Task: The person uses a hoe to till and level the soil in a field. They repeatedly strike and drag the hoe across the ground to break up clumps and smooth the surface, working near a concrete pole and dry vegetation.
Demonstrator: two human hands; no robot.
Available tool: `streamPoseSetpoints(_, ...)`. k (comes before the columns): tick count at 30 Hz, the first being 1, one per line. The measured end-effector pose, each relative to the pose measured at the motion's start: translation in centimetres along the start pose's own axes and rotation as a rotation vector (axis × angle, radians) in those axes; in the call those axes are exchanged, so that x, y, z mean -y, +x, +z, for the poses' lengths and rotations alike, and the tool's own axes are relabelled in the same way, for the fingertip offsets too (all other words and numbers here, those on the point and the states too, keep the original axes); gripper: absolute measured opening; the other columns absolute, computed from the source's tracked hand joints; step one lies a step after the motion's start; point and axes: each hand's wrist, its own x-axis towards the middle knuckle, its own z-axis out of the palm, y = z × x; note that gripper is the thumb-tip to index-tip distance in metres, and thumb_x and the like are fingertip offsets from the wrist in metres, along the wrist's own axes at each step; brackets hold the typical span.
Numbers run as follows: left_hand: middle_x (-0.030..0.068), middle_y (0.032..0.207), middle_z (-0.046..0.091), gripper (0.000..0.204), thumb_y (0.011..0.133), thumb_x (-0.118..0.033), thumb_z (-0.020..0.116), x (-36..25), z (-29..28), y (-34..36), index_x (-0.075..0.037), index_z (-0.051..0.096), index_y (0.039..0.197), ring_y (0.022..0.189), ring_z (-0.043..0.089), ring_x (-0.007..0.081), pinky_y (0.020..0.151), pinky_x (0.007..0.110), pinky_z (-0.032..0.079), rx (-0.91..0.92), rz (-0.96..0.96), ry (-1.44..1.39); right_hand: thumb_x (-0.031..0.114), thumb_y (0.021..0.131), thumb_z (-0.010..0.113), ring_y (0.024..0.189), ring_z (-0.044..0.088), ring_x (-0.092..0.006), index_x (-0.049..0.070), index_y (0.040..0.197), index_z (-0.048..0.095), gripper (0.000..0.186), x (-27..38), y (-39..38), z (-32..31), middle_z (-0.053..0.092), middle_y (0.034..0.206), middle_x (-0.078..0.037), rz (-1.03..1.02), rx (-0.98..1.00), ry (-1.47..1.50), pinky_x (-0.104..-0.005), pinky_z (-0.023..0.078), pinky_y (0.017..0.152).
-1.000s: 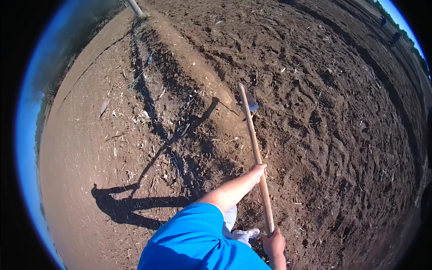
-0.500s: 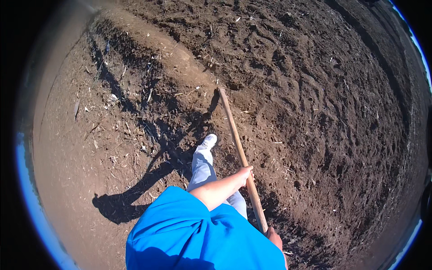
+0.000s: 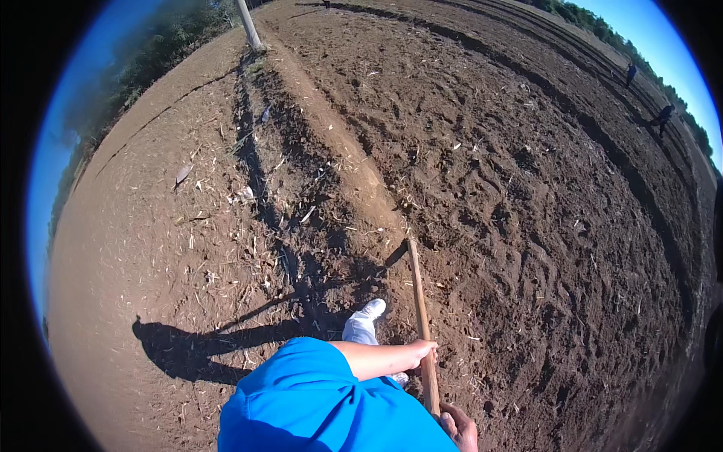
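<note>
A long wooden tool handle point(image 3: 419, 301) slants away from me, its far end down at the edge of a smooth soil ridge. What sort of head it carries cannot be made out. My left hand point(image 3: 425, 352) is wrapped around the shaft partway along, with the arm reaching across my body from a blue sleeve point(image 3: 301, 365). Closer to me, at the near end of the shaft, my right hand point(image 3: 459, 428) is closed on it, thumb on top. Part of that hand's grip is hidden by the handle and the shirt.
The compacted soil ridge point(image 3: 354, 162) runs ahead toward a pale post point(image 3: 251, 29). Rough, clodded soil point(image 3: 527, 226) lies to the right, straw-strewn ground to the left. Two people point(image 3: 663, 117) point(image 3: 630, 74) stand far off at right. My white shoe point(image 3: 372, 308) is beside the handle.
My view has lifted, bringing the post, distant people and horizon into sight. The handle and both hands appear lower in the picture. Both hands keep their hold.
</note>
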Motion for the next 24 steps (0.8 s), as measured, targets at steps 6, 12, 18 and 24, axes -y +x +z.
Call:
streamPoseSetpoints(6, 0.0081, 0.066, 0.062, 0.025, 0.092, -0.027, 0.059, -5.0, -4.4, -1.4, -0.009, 0.056, 0.076, 0.059, 0.062, 0.0235, 0.061, 0.037, 0.053, 0.142, 0.013, 0.021, 0.023, 0.091, 0.062, 0.076, 0.068, -0.0163, 0.003, 0.110, 0.066, 0.028, 0.1, 2.8, 1.5, 0.070, 0.081, -0.011, -0.104, -0.132, -0.192, -0.0292, 0.052, 0.072)
streamPoseSetpoints(12, 0.0052, 0.067, 0.061, 0.021, 0.091, -0.029, 0.061, -8.2, -10.6, -1.0, -0.009, 0.059, 0.085, 0.061, 0.062, 0.0206, 0.059, 0.036, 0.054, 0.114, 0.018, 0.078, 0.024, 0.085, 0.066, 0.077, 0.071, -0.0238, 0.007, 0.108, 0.068, 0.029, 2.7, 3.9, 2.1, 0.071, 0.084, -0.014, -0.183, -0.144, -0.352, -0.0331, 0.054, 0.073)
streamPoseSetpoints(18, 0.0128, 0.095, 0.063, 0.072, 0.077, -0.026, 0.078, -9.4, -9.6, -4.8, -0.007, 0.039, 0.135, 0.072, 0.065, 0.0233, 0.055, 0.044, 0.053, -0.260, 0.352, 0.440, 0.026, 0.083, 0.066, 0.086, 0.070, -0.0243, 0.002, 0.108, 0.067, 0.034, 3.5, 5.7, 2.0, 0.070, 0.091, -0.015, -0.301, -0.212, -0.451, -0.0341, 0.053, 0.079)
streamPoseSetpoints(24, 0.0110, 0.125, 0.054, 0.086, 0.082, -0.030, 0.075, -10.2, -9.7, -9.5, -0.016, 0.022, 0.148, 0.102, 0.063, 0.0229, 0.078, 0.052, 0.055, -0.175, 0.309, 0.541, 0.027, 0.082, 0.065, 0.094, 0.068, -0.0275, 0.003, 0.112, 0.067, 0.037, 5.8, 6.1, 2.4, 0.068, 0.103, -0.017, -0.259, -0.216, -0.423, -0.0383, 0.052, 0.087)
